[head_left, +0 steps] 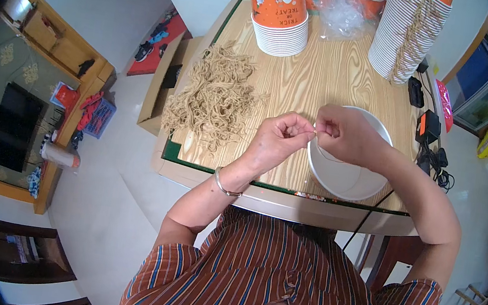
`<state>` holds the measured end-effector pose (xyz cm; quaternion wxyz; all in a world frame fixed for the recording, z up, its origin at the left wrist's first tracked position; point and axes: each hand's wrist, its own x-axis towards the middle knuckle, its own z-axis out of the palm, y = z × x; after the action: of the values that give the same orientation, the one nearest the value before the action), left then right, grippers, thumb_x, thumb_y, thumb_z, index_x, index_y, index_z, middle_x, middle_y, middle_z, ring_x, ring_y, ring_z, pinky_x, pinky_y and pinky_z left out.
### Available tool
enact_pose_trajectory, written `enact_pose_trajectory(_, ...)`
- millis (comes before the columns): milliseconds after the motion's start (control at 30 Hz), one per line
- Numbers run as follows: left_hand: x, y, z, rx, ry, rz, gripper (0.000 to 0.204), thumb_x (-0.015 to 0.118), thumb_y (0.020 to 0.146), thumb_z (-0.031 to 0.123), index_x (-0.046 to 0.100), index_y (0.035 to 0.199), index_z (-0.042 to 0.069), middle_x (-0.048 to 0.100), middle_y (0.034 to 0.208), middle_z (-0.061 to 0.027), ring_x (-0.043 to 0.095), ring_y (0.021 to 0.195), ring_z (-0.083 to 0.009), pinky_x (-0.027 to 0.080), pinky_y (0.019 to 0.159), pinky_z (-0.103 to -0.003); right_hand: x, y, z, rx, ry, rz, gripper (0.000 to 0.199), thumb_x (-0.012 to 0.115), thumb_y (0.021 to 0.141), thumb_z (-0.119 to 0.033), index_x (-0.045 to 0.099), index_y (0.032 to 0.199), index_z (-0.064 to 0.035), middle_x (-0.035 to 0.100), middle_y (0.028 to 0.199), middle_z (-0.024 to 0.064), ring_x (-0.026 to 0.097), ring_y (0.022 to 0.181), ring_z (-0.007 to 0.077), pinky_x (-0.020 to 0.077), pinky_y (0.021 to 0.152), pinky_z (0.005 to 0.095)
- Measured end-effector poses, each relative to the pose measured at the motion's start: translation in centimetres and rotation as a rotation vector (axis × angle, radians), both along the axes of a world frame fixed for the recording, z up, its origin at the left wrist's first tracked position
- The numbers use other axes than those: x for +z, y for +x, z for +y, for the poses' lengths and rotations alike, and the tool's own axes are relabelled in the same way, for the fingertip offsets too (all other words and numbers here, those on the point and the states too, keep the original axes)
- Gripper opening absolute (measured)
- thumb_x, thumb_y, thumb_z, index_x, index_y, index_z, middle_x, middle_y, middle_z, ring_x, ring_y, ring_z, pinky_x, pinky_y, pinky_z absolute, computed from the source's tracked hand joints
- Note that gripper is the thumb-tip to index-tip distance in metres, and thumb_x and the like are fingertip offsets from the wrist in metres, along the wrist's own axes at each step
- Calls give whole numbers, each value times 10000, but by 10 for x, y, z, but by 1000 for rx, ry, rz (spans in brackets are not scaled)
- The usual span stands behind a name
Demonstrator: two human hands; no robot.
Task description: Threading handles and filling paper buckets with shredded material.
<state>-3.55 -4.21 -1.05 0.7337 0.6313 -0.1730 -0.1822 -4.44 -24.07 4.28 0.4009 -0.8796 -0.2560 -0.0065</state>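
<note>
My left hand [286, 134] and my right hand [347, 133] meet fingertip to fingertip over the left rim of a white paper bucket [347, 180]. Both are closed in a pinch on a thin cord [330, 158], mostly hidden by the fingers; a fine length of it curves below them against the bucket's inside. Left of my left hand lies a loose heap of tan twine pieces [214, 97] on the wood-grain table [308, 78].
A stack of orange and white paper buckets [280, 20] stands at the back. Another tall stack [407, 35], with twine hanging down its side, is at the back right beside a clear plastic bag [341, 15]. Black adapters and cables [429, 135] line the right edge. A cardboard box [164, 85] sits left.
</note>
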Motion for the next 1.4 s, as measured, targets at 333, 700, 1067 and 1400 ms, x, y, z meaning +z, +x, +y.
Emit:
enact_pose_trajectory(333, -6, 2, 0, -27, -58, 40, 69, 635, 916, 13, 667, 977, 4, 665, 844, 5, 601, 759, -43, 496, 721, -194, 21, 8, -12, -95, 350, 760, 102, 655, 837, -151, 607, 861, -64, 529, 698, -21, 446, 534, 59, 360, 474, 232)
enact_pose_trajectory(700, -4, 1, -4, -15, -100, 65, 69, 643, 924, 30, 667, 983, 5, 667, 866, 3, 599, 773, -48, 493, 718, -193, 2, -13, -3, -57, 1, -102, 109, 663, 828, -116, 598, 828, -28, 607, 801, 148, 606, 712, 331, 477, 642, 400)
enact_pose_trajectory(1067, -1, 1, -6, -3, -32, 44, 61, 648, 915, 27, 669, 968, 6, 669, 850, 4, 602, 759, -45, 499, 713, -191, 0, -3, -9, -20, -23, -9, 107, 613, 861, -100, 591, 843, 3, 578, 699, 87, 591, 643, 217, 446, 588, 339)
enact_pose_trajectory(1400, -9, -1, -5, -10, -46, 9, 53, 616, 951, 34, 648, 986, 9, 657, 871, 4, 575, 783, -44, 479, 736, -196, 8, -14, -6, -83, 229, 647, 180, 513, 890, -182, 577, 892, -14, 623, 719, 58, 539, 443, 114, 402, 372, 257)
